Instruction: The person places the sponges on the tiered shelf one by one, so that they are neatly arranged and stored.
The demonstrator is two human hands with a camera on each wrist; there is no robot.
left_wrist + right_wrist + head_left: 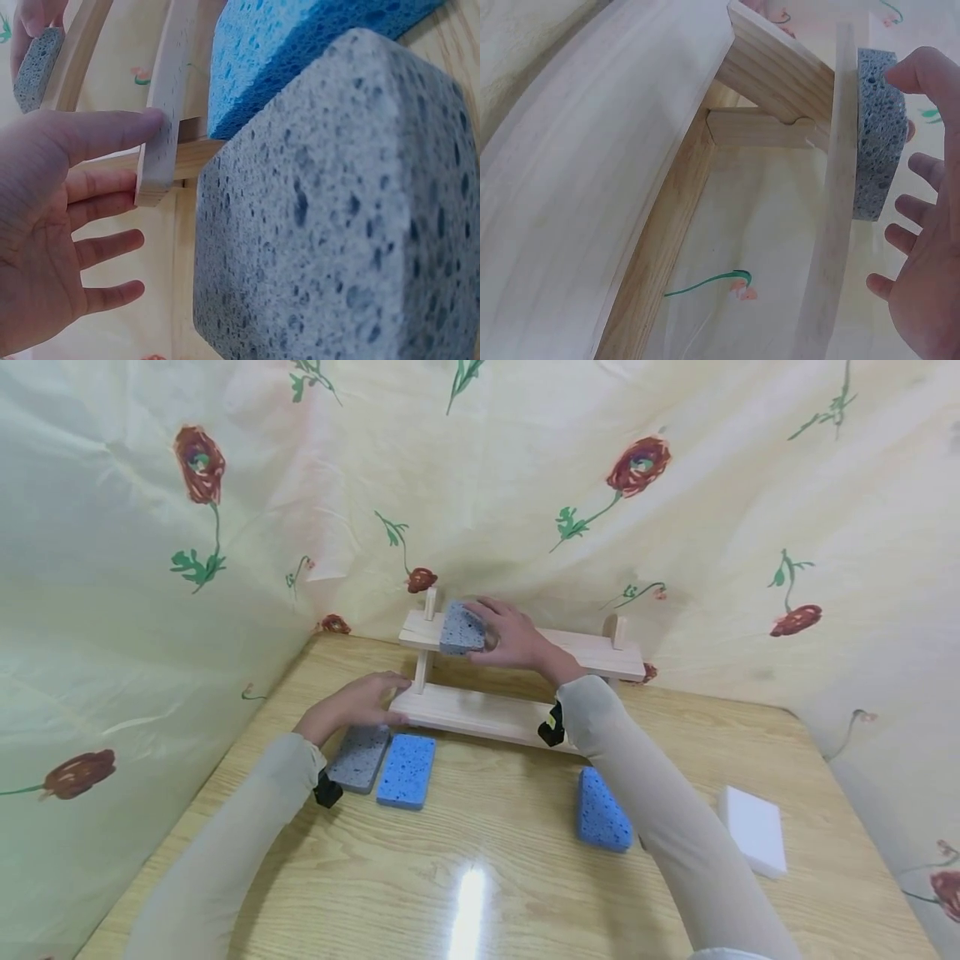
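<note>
A two-tier wooden shelf (480, 711) stands at the back of the table. My left hand (366, 700) grips the left end of its lower board, thumb (124, 135) on one face and forefinger on the other; the remaining fingers stick out free. On the left part of the upper board sits a grey speckled sponge (461, 630). My right hand (512, 637) holds this sponge from its right side between thumb (915, 71) and forefinger, the other fingers spread apart. Just below my left hand lie another grey sponge (360, 758) and a blue sponge (407, 772).
Another blue sponge (602, 810) lies beside the right forearm. Farther right is a white sponge block (753, 831). Wooden end posts (618, 632) rise above the upper board. A flowered cloth (480, 485) hangs close behind the shelf and along the table's sides.
</note>
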